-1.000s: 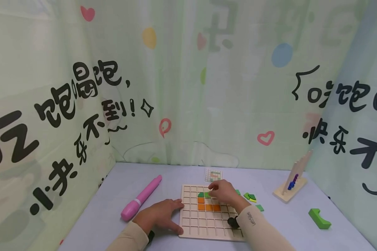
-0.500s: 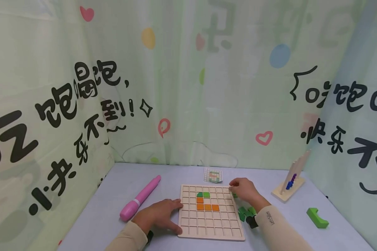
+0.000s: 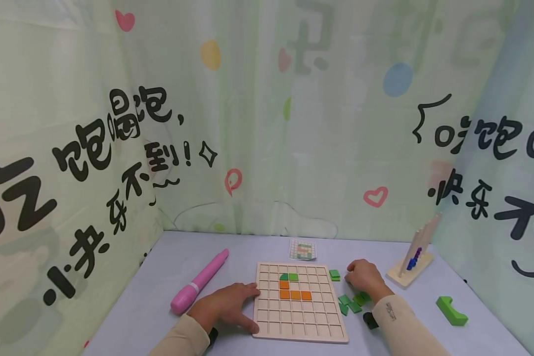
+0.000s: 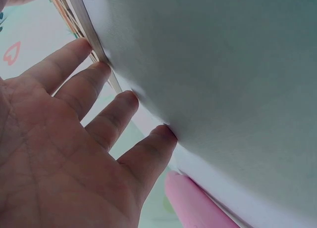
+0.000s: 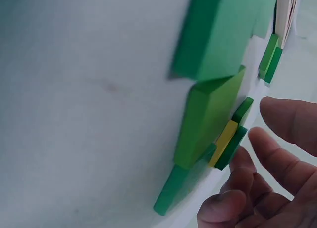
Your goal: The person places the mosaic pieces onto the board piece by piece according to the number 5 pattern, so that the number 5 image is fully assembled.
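A wooden grid board [image 3: 300, 319] lies on the table, with a row of orange tiles [image 3: 295, 295], another orange tile above its left end and two green tiles [image 3: 293, 277] in its cells. My left hand [image 3: 228, 304] rests at the board's left edge, fingers spread and fingertips at the rim in the left wrist view. Right of the board, my right hand [image 3: 366, 278] hovers by loose green tiles [image 3: 355, 307]. Its fingers are bent and apart, nothing between them, in the right wrist view. A yellow tile [image 5: 224, 143] lies among green ones beside the fingertips.
A patterned card [image 3: 302, 249] lies behind the board. Left of it is a pink pen-shaped object [image 3: 200, 282]. A wooden stand with blue and purple beads [image 3: 413, 262] and a green arch block [image 3: 452, 311] sit at the right. Printed curtains [image 3: 267, 148] surround the table.
My right hand has left the green tile on the board and moved right, past the board's corner, to the loose tiles. The left hand has stayed at the board's edge.
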Available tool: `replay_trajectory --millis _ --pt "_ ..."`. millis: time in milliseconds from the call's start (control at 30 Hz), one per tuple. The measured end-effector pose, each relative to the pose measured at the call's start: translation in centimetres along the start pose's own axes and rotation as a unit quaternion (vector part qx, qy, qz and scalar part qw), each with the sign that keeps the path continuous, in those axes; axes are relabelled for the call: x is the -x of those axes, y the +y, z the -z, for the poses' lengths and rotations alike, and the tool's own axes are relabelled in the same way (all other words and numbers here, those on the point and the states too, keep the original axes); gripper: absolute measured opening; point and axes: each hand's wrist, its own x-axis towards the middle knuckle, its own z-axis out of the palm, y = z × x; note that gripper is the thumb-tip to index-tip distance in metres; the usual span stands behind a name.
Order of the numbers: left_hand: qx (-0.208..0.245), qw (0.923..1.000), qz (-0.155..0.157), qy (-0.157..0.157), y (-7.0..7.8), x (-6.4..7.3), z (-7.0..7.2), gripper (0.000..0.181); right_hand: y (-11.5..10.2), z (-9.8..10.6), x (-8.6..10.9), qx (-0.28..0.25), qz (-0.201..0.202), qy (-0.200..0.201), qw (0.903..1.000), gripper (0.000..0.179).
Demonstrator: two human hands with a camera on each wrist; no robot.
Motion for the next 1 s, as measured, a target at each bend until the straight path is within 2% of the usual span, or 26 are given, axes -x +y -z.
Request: replay_trajectory --millis 333,667,1000 --pt "-0.002 1.0 0.006 -0.003 0.42 0.26 0.31 0.089 0.23 -0.11 0.43 0.016 -0.029 -0.001 0.9995 0.029" --pt "0.004 0.9999 0.01 -0.005 0.29 0.09 0.1 0.088 0.07 -0.42 0.3 0.018 -0.009 0.007 0.9998 0.016" --pt "-0.002 1.0 0.004 -0.001 0.38 0.15 0.18 0.088 -0.29 -0.45 0.0 -0.008 0.007 0.016 0.9998 0.015"
